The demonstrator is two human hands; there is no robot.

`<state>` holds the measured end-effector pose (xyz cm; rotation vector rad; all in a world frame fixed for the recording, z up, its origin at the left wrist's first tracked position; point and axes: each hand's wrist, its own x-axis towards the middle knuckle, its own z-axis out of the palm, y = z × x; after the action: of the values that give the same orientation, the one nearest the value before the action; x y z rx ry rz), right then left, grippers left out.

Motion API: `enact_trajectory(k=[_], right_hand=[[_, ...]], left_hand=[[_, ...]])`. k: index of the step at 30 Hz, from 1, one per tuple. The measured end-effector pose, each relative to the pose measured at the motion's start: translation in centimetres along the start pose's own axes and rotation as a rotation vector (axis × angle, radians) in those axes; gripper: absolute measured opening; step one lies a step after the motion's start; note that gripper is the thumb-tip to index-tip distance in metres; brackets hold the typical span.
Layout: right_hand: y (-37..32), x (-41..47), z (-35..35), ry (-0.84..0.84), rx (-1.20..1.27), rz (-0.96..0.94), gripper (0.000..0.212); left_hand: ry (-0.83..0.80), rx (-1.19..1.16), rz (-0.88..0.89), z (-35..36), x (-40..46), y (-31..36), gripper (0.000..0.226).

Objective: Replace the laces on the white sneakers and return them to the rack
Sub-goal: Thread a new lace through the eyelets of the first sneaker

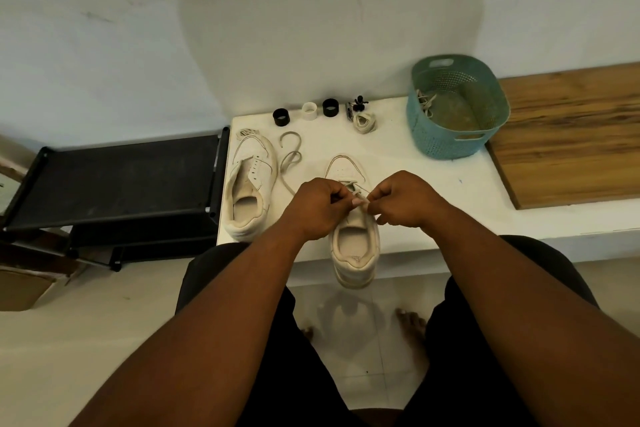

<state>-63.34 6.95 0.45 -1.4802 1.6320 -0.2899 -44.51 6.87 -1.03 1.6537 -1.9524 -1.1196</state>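
On the white table, near edge: sneaker, heel toward you, long axis running straight away, your left hand and right hand each pinching its lace over the eyelets, equally near.

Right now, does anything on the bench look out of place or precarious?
Yes. The sneaker being laced sticks its heel out past the white bench edge, steadied only by both hands, left hand and right hand, pinching its lace. The other sneaker lies unlaced.
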Motion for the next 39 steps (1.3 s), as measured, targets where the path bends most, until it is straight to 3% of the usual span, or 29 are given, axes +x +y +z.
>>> enact_trajectory(k=[5, 9, 19, 26, 29, 31, 33, 36, 38, 39], right_hand=[[0.1, -0.3, -0.2, -0.026, 0.066, 0.028, 0.015], [0.0, -0.3, -0.2, -0.052, 0.113, 0.046, 0.016], [0.1, -0.5, 0.1, -0.029, 0.141, 0.017, 0.012], [1.1, -0.6, 0.3, 0.049, 0.237, 0.042, 0.004], [1.1, -0.5, 1.1, 0.108, 0.237, 0.003, 0.012], [1.1, -0.3, 1.4, 0.162, 0.274, 0.019, 0.015], [1.1, -0.2, 1.6, 0.215, 0.387, 0.050, 0.015], [0.6, -0.4, 1.3, 0.208, 0.950, 0.096, 0.018], [0.4, -0.8, 0.6, 0.154, 1.277, 0.079, 0.020], [0.4, -0.9, 0.3, 0.145, 1.311, 0.064, 0.019]], left_hand=[[-0.054, 0.043, -0.016, -0.1, 0.1, -0.1, 0.015], [0.020, 0.117, -0.017, 0.5, 0.1, 0.3, 0.027], [0.112, 0.332, 0.014, 1.8, 0.2, 1.3, 0.015], [0.131, 0.268, 0.021, 1.8, 0.1, 0.7, 0.017], [0.115, 0.213, 0.068, 1.4, -0.3, 0.4, 0.016], [0.144, 0.206, 0.113, 1.0, -0.5, 0.0, 0.028], [0.162, 0.266, 0.127, 0.7, -0.5, -0.7, 0.062], [0.108, 0.113, 0.005, 0.6, -0.9, -1.7, 0.104], [0.084, -0.035, -0.049, 0.8, -1.3, -2.1, 0.115], [0.078, -0.067, -0.051, 0.9, -1.5, -2.2, 0.116]])
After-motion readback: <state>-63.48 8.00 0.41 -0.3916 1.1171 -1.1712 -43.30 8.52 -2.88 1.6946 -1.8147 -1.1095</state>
